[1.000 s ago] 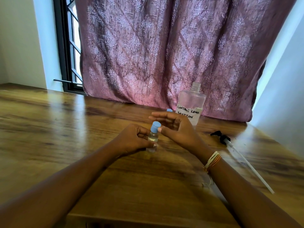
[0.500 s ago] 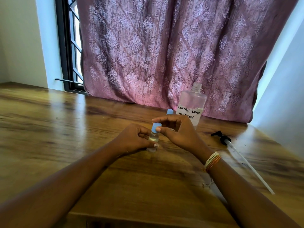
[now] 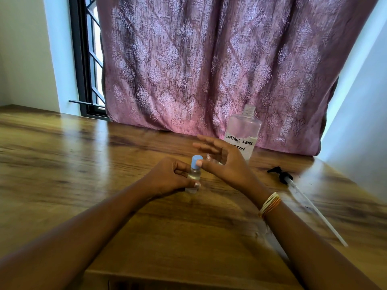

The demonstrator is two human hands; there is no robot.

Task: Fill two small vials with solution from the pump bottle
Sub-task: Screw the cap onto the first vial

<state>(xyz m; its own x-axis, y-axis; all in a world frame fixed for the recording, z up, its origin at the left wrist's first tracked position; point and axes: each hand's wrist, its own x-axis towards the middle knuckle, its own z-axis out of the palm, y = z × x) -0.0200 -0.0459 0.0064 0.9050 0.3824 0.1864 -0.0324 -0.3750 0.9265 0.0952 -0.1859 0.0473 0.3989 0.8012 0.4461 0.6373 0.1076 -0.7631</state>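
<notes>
A small clear vial [image 3: 193, 177] with a blue cap [image 3: 196, 161] stands on the wooden table [image 3: 62, 164], holding clear liquid. My left hand [image 3: 167, 176] grips its glass body from the left. My right hand [image 3: 222, 162] hovers to its right with fingers spread, only the thumb tip touching the cap. A second vial [image 3: 209, 157] is mostly hidden behind my right fingers. The clear bottle [image 3: 244, 130], labelled contact lens solution, stands behind with its neck uncovered. Its black pump head [image 3: 281, 175] lies on the table to the right, the long white tube [image 3: 314, 210] trailing toward me.
A mauve patterned curtain [image 3: 209, 70] hangs along the table's back edge. A black-framed window [image 3: 85, 59] is at the back left and a white wall [image 3: 366, 122] at the right. The table's front edge [image 3: 188, 278] runs just below my forearms.
My right hand's fingers, closed around the blue cap half a second ago, have spread apart and lifted off, leaving the thumb at the cap. My left hand has kept hold of the vial.
</notes>
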